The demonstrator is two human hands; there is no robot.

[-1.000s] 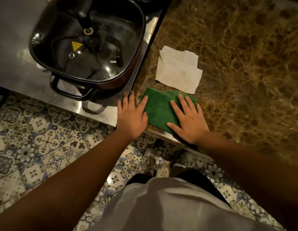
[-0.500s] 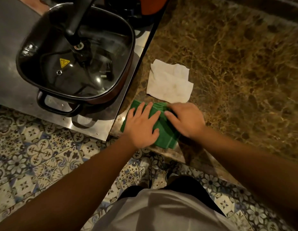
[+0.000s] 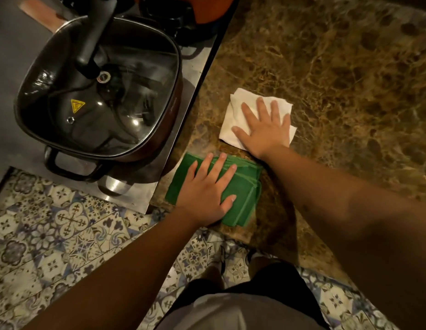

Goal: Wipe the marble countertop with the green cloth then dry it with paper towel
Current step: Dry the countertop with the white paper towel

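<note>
Head camera: right hand swaps cloth for paper towel

Head-camera view of a kitchen, looking down past a grey shirt and dark shorts to the patterned floor tiles (image 3: 71, 217). Nearest the person, the left hand (image 3: 207, 194) lies flat, fingers spread, on the folded green cloth (image 3: 245, 194) at the front edge of the brown marble surface (image 3: 338, 75); its grip is wide, pressing rather than clutching. Just beyond, the right hand (image 3: 264, 127) rests palm-down, fingers splayed, on the white paper towel (image 3: 231, 120), likewise wide and closed around nothing. Half a second ago that hand was on the cloth alongside the left, and the towel lay untouched. The shift suggests the wiping stage is over or ending and drying is about to begin, though no wet sheen can be made out on the stone. Further left, a square black pot with a glass lid (image 3: 100, 91) sits on a steel worktop (image 3: 188, 75), clear of both hands. An orange appliance (image 3: 207, 8) stands behind it.
</note>
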